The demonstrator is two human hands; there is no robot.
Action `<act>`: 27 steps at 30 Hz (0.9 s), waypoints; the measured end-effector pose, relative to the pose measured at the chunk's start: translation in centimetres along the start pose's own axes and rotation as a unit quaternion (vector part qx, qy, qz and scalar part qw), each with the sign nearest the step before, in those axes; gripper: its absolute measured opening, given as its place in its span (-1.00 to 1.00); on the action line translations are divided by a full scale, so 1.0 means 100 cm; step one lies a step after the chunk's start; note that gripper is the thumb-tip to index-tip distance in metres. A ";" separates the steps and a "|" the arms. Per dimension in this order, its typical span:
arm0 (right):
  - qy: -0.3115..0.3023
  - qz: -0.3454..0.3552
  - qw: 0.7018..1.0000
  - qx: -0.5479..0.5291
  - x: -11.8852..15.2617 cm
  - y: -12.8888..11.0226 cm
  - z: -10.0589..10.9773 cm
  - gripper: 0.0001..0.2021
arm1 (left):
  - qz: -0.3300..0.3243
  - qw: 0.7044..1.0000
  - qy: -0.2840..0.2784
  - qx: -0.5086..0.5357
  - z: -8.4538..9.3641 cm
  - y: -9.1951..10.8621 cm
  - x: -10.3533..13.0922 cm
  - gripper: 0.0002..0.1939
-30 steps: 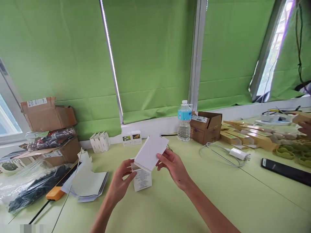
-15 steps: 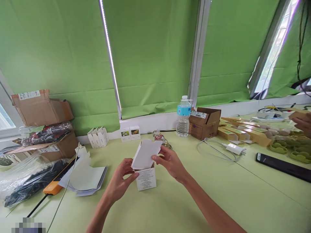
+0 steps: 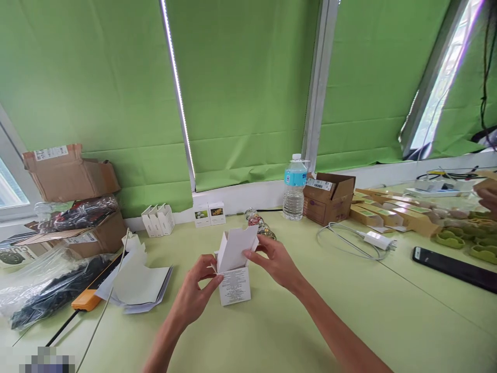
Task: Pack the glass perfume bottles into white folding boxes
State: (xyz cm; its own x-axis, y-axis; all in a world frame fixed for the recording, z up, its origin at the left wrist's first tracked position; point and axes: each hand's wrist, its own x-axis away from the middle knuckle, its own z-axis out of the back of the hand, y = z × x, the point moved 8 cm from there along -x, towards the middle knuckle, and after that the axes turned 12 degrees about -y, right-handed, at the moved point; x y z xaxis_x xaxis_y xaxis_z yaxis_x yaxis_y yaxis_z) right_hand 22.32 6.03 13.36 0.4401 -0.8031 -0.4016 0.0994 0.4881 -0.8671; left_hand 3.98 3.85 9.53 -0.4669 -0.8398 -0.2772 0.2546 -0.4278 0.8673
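Note:
A small white carton with printed text on its front stands in the middle of the table. At its top left edge my left hand is closed, thumb and fingers pinching the carton's wall and side flap. My right hand is closed on the right edge of a blank white card piece, which rises slantwise from the carton's top. Whether that piece is a flap or a separate insert I cannot tell. Just behind lie several shiny round trinkets, partly hidden by the card and my right hand.
Two small picture boxes and several slim white boxes stand at the back. A water bottle and a brown carton are right of them. White sheets lie left; a charger and phone right. Another person's hand shows far right.
The white card piece has tilted more upright at the carton's mouth, with its lower left corner drawn in from over my left hand. Both hands keep their grip. The view has shifted slightly.

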 end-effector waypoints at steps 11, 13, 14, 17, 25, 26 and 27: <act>0.090 0.023 0.995 0.024 0.005 -0.004 0.007 -0.71 | -0.005 0.998 0.016 -0.066 -0.004 0.006 0.002 -0.85; 0.097 0.023 0.994 0.041 0.006 -0.005 0.008 -0.73 | -0.008 0.998 0.027 -0.059 -0.004 0.008 0.001 -0.84; 0.097 0.023 0.994 0.045 0.007 -0.006 0.007 -0.74 | -0.007 0.998 0.035 -0.055 -0.004 0.009 0.001 -0.83; 0.096 0.027 0.994 0.053 0.007 -0.008 0.006 -0.75 | 0.006 0.997 0.057 -0.054 -0.004 0.008 0.001 -0.82; 0.106 0.039 0.993 0.038 0.011 -0.014 0.002 -0.55 | 0.005 0.995 0.090 -0.053 -0.004 0.003 0.003 -0.76; 0.109 0.044 0.992 0.041 0.012 -0.016 0.002 -0.53 | 0.004 0.994 0.092 -0.052 -0.004 0.003 0.003 -0.75; 0.113 0.051 0.991 0.046 0.013 -0.019 0.003 -0.54 | 0.005 0.994 0.094 -0.052 -0.004 0.003 0.003 -0.74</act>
State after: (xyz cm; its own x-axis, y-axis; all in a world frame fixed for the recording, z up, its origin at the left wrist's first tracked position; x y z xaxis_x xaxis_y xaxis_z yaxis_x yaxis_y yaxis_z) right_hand 22.95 4.19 14.58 0.2418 -0.7991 -0.5504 0.1512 0.5914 -0.7921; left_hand 4.23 3.34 9.54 -0.3000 -0.8875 -0.3498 0.3499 -0.4435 0.8252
